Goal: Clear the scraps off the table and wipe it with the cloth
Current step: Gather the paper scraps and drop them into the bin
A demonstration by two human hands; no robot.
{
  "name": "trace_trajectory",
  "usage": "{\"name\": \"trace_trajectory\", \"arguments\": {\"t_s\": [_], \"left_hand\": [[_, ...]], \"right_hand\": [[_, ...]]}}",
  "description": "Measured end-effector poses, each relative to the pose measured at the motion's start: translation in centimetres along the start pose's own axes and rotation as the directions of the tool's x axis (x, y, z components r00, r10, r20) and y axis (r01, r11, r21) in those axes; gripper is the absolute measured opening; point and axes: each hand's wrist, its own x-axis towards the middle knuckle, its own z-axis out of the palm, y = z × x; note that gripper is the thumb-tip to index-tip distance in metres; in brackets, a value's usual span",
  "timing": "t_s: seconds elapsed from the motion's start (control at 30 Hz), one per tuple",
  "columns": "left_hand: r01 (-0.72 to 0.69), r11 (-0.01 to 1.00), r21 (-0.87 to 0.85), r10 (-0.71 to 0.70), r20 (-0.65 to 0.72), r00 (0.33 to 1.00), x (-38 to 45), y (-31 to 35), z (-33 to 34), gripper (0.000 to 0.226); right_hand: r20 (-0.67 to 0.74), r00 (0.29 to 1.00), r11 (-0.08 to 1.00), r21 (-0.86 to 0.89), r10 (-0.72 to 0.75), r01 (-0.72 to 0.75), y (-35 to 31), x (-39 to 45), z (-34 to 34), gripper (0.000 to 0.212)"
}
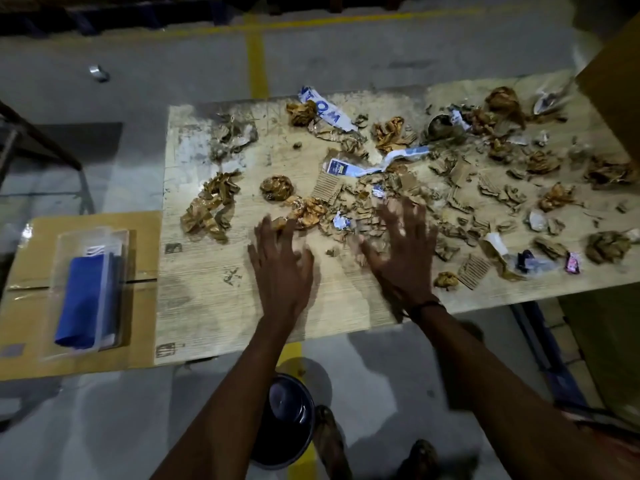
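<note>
1. Reaching over the near edge of the table [207,306], the left hand [280,268] lies palm down with fingers spread, its fingertips at a crumpled brown wad; it grips nothing.
2. The right hand [401,251] is likewise flat and splayed, blurred, over a heap of torn cardboard scraps [363,209]; nothing is held.
3. Scraps cover the middle and right of the tabletop: crumpled brown paper balls [277,188], corrugated bits, a blue-and-white printed strip [325,109], and small wrappers [573,263] near the right front edge.
4. The blue cloth [85,299] lies folded in a clear plastic tray [52,306] on a cardboard box [145,306] just left of the table.
5. A dark bucket [291,420] stands on the floor below the near edge, between the forearms.
</note>
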Motion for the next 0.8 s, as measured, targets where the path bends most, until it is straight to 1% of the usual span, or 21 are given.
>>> {"name": "trace_trajectory", "arguments": {"t_s": [0.1,0.17,0.27,0.33,0.37,0.43,0.5,0.6,0.67,0.8], "left_hand": [[0.011,1.0,0.019,-0.008,-0.154,0.988,0.5,-2.1,-2.6,0.052],[0.089,0.996,0.012,-0.084,-0.215,0.973,2.1,-3.5,-4.0,0.056],[0.238,0.971,0.004,-0.231,-0.217,0.948,5.3,-5.5,-4.9,0.063],[0.29,0.957,0.008,-0.285,-0.171,0.943,6.9,-7.0,-4.8,0.07],[0.298,0.954,0.01,-0.295,-0.13,0.947,7.4,-7.7,-4.5,0.074],[0.271,0.962,0.035,-0.269,-0.056,0.962,7.8,-8.3,-3.3,0.077],[0.202,0.978,0.048,-0.2,-0.038,0.979,7.7,-7.8,-1.9,0.072],[0.135,0.991,0.012,-0.135,-0.017,0.991,7.2,-5.4,0.4,0.068],[0.114,0.993,-0.022,-0.114,0.001,0.993,6.8,-3.2,1.7,0.067],[0.09,0.983,-0.162,-0.087,0.029,0.996,6.3,0.4,3.4,0.064]], "right_hand": [[-0.045,0.989,0.99,-0.003,0.142,-0.142,2.8,-2.5,-2.3,0.079],[-0.032,0.964,0.964,0.033,0.264,-0.263,4.4,-3.7,-2.6,0.079],[0.019,0.931,0.93,0.031,0.365,-0.365,5.3,-3.7,-1.5,0.079],[0.051,0.929,0.931,-0.005,0.366,-0.366,5.1,-3.4,-0.4,0.082],[0.042,0.931,0.932,-0.012,0.363,-0.363,5.0,-3.2,0.0,0.081],[-0.001,0.923,0.923,-0.009,0.385,-0.385,4.7,-2.8,0.6,0.078],[-0.046,0.91,0.911,-0.012,0.412,-0.413,4.5,-2.7,0.9,0.075],[-0.117,0.918,0.925,0.011,0.379,-0.38,4.8,-2.7,1.4,0.068],[-0.159,0.92,0.933,0.081,0.359,-0.35,5.3,-2.6,1.6,0.063],[-0.23,0.89,0.902,0.285,0.394,-0.326,5.7,-1.8,1.9,0.052]]}}
